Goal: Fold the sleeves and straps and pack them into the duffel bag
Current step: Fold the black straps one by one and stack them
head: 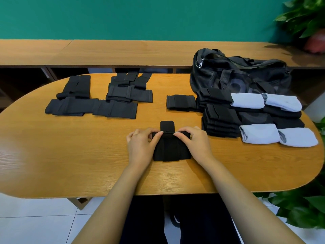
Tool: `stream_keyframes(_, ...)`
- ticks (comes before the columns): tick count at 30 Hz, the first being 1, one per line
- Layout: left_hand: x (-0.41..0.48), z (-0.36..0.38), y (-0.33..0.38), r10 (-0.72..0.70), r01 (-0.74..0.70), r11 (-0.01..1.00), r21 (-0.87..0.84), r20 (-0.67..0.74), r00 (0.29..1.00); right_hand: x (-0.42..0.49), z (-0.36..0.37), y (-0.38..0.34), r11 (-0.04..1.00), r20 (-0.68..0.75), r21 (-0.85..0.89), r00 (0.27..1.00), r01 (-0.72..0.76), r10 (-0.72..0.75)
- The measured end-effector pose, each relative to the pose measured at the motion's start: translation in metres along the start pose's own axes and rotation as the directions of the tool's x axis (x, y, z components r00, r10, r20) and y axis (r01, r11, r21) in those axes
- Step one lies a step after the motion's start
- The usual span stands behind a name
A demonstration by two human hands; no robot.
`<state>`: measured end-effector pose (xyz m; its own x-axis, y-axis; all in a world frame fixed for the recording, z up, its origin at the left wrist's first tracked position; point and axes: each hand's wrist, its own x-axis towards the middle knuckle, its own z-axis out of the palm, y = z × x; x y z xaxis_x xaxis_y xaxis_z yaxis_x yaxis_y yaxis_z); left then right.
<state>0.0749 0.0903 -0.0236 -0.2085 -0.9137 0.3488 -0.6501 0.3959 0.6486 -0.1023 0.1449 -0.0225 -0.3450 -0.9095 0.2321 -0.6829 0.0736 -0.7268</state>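
Observation:
A black strap (171, 147) lies folded on the wooden table (70, 155) in front of me, its tab sticking out on the far side. My left hand (141, 147) pinches its far left edge, and my right hand (194, 143) pinches its far right edge. Unfolded black straps (98, 97) lie spread at the far left. One folded black strap (181, 102) sits alone in the middle right. Beside it are stacks of folded black straps (221, 120) and folded white sleeves (279, 136). The black duffel bag (237, 74) stands behind the stacks at the far right.
A long wooden shelf (105, 51) runs along the green wall behind the table. Potted plants stand at the far right (309, 20) and near the table's right front edge (302, 208). White floor tiles show below the table.

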Motion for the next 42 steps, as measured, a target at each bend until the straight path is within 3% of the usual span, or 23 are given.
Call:
stream_keyframes(4,-0.001,0.002,-0.006,0.069,-0.074,0.991,0.109,0.050,0.996,-0.003,0.001,0.003,0.975,0.022,-0.211,0.997,0.076,-0.073)
stream_keyframes(6,-0.003,-0.001,-0.011,0.133,-0.142,0.987,0.074,0.112,0.985,-0.007,-0.003,0.002,0.958,0.032,-0.264,0.994,0.107,-0.102)
stream_keyframes(11,-0.012,-0.013,-0.017,0.277,-0.274,0.960,-0.057,0.332,0.902,-0.026,-0.014,-0.002,0.892,0.243,-0.334,0.942,0.305,-0.231)
stream_keyframes(16,-0.022,-0.011,-0.023,0.294,-0.318,0.948,-0.027,0.461,0.837,-0.044,-0.014,0.013,0.831,0.396,-0.415,0.896,0.370,-0.201)
stream_keyframes(24,-0.029,-0.010,-0.020,0.384,-0.445,0.892,0.081,0.383,0.840,-0.046,-0.013,0.016,0.824,0.395,-0.384,0.881,0.417,-0.262)
stream_keyframes(35,-0.037,-0.018,-0.016,0.477,-0.502,0.861,0.081,0.217,0.852,-0.047,-0.013,0.019,0.845,0.236,-0.292,0.890,0.448,-0.390)
stream_keyframes(42,-0.040,-0.016,-0.008,0.407,-0.402,0.913,-0.064,0.090,0.909,-0.039,-0.021,0.007,0.926,0.149,-0.179,0.939,0.333,-0.309)
